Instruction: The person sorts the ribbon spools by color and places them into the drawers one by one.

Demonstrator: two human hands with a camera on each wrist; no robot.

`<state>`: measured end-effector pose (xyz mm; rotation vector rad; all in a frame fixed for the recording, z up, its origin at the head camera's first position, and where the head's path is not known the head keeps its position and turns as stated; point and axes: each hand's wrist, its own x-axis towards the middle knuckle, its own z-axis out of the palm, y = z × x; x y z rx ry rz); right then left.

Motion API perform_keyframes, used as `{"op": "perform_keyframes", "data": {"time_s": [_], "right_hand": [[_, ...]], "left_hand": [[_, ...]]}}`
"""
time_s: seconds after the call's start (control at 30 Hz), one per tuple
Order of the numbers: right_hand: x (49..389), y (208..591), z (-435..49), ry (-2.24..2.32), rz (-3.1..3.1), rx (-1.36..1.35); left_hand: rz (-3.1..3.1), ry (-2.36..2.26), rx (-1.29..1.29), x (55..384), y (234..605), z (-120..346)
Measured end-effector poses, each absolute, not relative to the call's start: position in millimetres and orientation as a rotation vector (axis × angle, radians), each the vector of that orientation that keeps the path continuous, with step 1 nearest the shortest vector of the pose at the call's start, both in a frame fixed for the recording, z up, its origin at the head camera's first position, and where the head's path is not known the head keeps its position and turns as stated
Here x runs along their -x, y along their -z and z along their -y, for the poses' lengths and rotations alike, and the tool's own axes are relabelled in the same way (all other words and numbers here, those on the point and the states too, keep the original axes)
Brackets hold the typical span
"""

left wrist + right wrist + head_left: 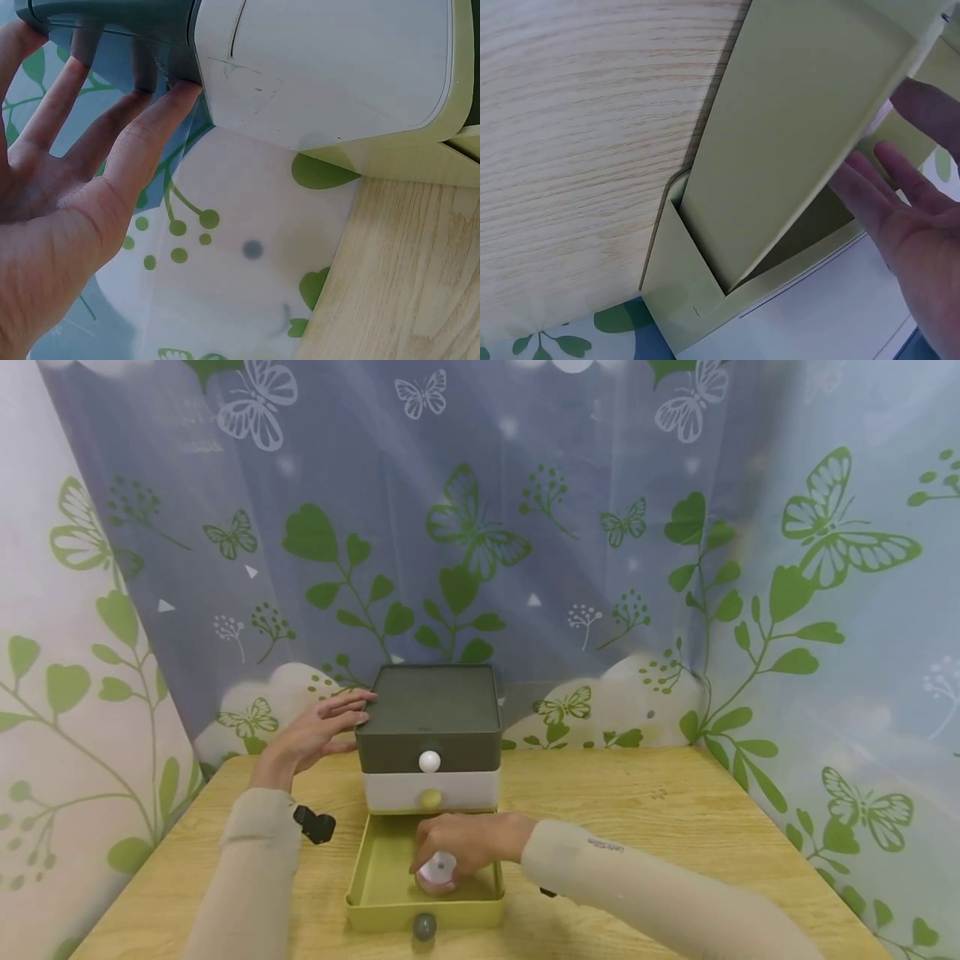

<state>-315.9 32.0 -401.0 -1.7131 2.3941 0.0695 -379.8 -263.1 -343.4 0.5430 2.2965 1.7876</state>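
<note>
A small stacked drawer unit stands on the table, with a dark grey-green top drawer, a white middle drawer and a yellow-green bottom drawer pulled out toward me. My right hand reaches into that bottom drawer and holds a round white-and-pink object, whose exact kind I cannot tell. In the right wrist view the drawer's side wall hides most of this object. Against the unit's left side, my left hand spreads its fingers, the tips touching the dark top section.
The wooden table extends on both sides of the unit. Behind it hangs a curtain with butterflies and leaves. Round knobs mark the drawer fronts, including a grey knob at the bottom.
</note>
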Motion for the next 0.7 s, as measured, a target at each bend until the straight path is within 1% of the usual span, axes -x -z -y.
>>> {"op": "perform_keyframes", "data": {"time_s": [0.33,0.7], "right_hand": [[307.8,389.6,-41.5,0.081,-2.405,1.729],[290.9,373.2,-51.2,0.287,-2.388,1.795]], "left_hand": [[-2.295,-1.788,-0.535,381.3,345.0,264.0],[-2.285,-1.797,-0.533,380.1,343.3,262.9]]}}
